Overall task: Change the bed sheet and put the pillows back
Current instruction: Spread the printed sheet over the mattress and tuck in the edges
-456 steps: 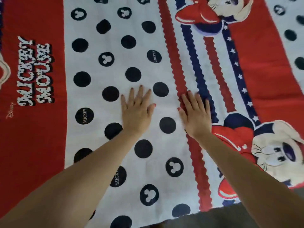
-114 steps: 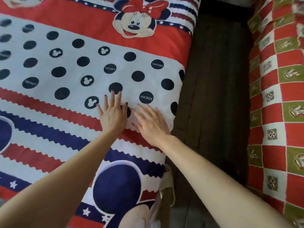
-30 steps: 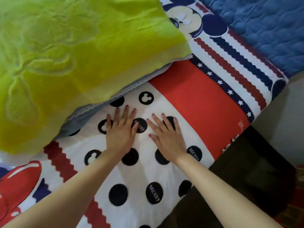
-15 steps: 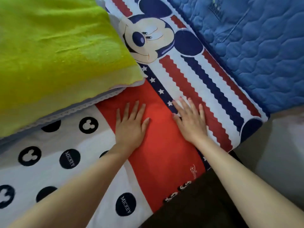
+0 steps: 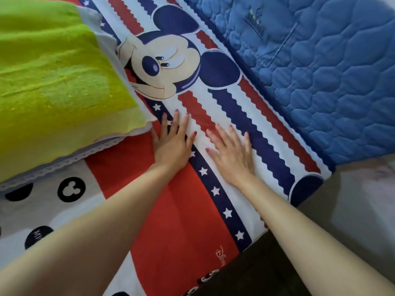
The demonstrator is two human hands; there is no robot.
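- Where the head view looks down over both forearms, the bed sheet lies spread flat over the bed, a smooth printed cotton-like cloth; it carries a broad red band, a navy strip of white stars, wavy-edged red and navy stripes on white, and a large cartoon mouse face with round navy ears
- At lower left the same sheet turns white with black round dots, some bearing a small mouse-head shape or lettering; a faint straight fold crease runs along the red band
- The left hand lies palm down on the sheet, across the edge of the red band and the starred strip; its fingers are straight, slightly spread and grasp nothing; the nails are painted red
- The right hand lies palm down just beside it, on the white and wavy red stripes; its fingers are likewise released and flat against the cloth
- A pillow rests on the sheet at upper left, plump and soft-edged; its top is a fuzzy yellow-green cover, and below that shows a pale grey case with a lace-like scalloped trim; its corner sits just beside the left hand
- Beyond the sheet's far edge, at upper right, lies a blue quilted mattress, stitched in rounded padded cells, with a small embroidered mark
- A dark brown bed frame edges the sheet at the bottom; a pale smooth floor shows at right
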